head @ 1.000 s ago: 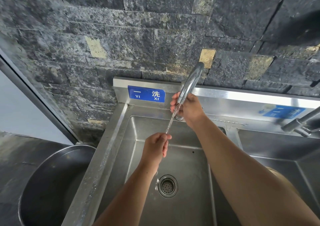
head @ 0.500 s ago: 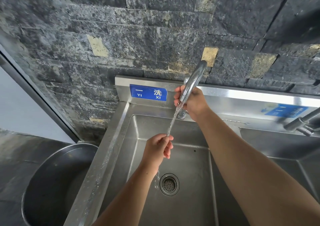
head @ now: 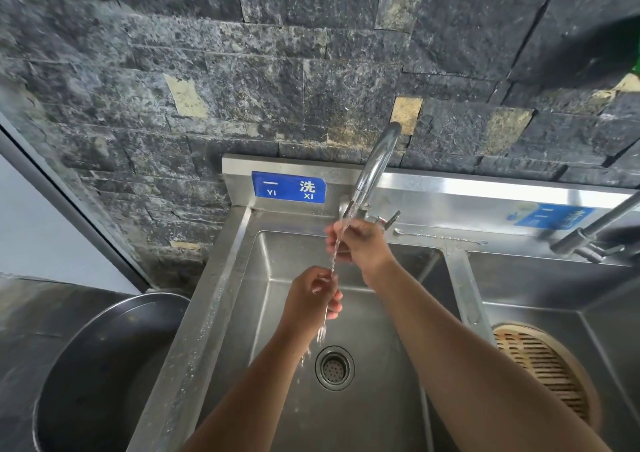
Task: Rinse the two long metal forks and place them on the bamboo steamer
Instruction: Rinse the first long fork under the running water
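Note:
One long metal fork [head: 333, 264] is held nearly upright under the running faucet [head: 375, 164], tines down over the left sink basin [head: 381, 330]. My left hand [head: 311, 294] is closed around its lower part, with the tines showing just below the fingers. The upper end is pinched by my right hand [head: 363, 242], right under the spout. Water runs down the fork. The second fork [head: 440, 237] lies flat on the sink's back ledge, to the right of the faucet. The bamboo steamer [head: 543, 365] sits in the right basin, partly hidden by my right forearm.
The drain [head: 334, 367] is below my left hand. A large metal basin [head: 97, 365] stands on the floor left of the sink. A second faucet [head: 595, 233] juts in at the right. A dark stone wall [head: 277, 71] rises behind the sink.
My right hand has come down a little from the spout along the fork. The tines now show below my left hand. The view has widened, bringing the steamer and the second fork into sight.

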### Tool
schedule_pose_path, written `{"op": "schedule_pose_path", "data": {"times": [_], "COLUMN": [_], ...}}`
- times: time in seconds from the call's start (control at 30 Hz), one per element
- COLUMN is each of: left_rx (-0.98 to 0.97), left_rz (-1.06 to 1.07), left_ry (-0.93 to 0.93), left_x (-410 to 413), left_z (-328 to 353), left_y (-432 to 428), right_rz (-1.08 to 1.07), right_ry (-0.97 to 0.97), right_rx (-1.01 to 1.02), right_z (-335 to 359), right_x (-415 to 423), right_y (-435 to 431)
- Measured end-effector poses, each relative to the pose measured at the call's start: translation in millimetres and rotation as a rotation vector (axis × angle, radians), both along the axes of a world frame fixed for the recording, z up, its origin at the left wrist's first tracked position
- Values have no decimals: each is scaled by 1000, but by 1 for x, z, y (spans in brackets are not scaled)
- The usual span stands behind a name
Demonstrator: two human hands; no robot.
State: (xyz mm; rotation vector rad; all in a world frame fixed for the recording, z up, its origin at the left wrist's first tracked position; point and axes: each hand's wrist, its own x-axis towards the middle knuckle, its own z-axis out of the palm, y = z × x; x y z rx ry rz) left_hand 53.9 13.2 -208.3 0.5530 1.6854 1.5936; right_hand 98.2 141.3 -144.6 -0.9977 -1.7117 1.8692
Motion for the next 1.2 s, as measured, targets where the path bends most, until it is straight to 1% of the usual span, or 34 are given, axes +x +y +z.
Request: {"op": "schedule_pose_path", "data": {"times": [0.07,0.17,0.23,0.37,0.43,0.5,0.6,0.7,0.8,0.87,1.07,1.13,1.2], "left_rx": [-21,-49,-54,-54,-39,-39,-72,-119,-161,-197,-231,-255,-299], "left_rz": [34,44,-11,-134,-161,-196,-221,-215,-237,-244,-101,-56,-28], "left_ry": [3,15,-5,-128,-192,-186,-175,-125,-60,-53,-131,-99,11], "left_x": [3,7,11,37,53,72,98,127,157,178,222,227,227], "left_z": [-2,-4,-5,-1,1,0,-4,-10,-18,-23,-39,-49,-58], "left_y": [-2,-8,-13,-8,0,13,37,67,99,123,199,220,238], "right_rz": [39,31,9,-20,-69,-127,-145,-151,-136,-138,-140,-104,-74], "right_ry": [-17,-35,-49,-123,-128,-113,-71,-65,-95,-137,-217,-252,-288], "right_rx": [17,37,62,192,192,142,45,-9,-35,-27,-22,-2,25], "right_z": [-11,-22,-28,-38,-42,-46,-49,-56,-65,-74,-104,-113,-122], "right_x": [6,15,23,53,74,96,128,162,194,212,238,237,234], "right_y": [-15,-30,-33,-22,-13,0,21,51,89,118,198,220,238]}}
